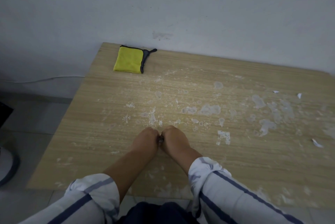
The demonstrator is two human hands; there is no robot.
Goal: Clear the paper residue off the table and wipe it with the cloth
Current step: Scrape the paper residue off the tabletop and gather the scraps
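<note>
White paper residue [210, 109] is stuck in patches over the middle and right of the wooden table [87, 118], thickest at the right. A few loose white scraps [317, 145] lie near the right edge. A folded yellow cloth [128, 59] with a dark grey border lies at the table's far left corner, well away from both hands. My left hand [145, 140] and my right hand [175, 142] are pressed side by side on the table's middle, fingers curled down. Between them they grip a small dark tool [161, 139], mostly hidden by the hands.
A pale wall [181, 6] runs along the table's far edge. Left of the table is tiled floor with a white cable [45, 78] along the wall and a dark rounded object [9, 169] at the frame's edge. The table's left and near edges are close to my arms.
</note>
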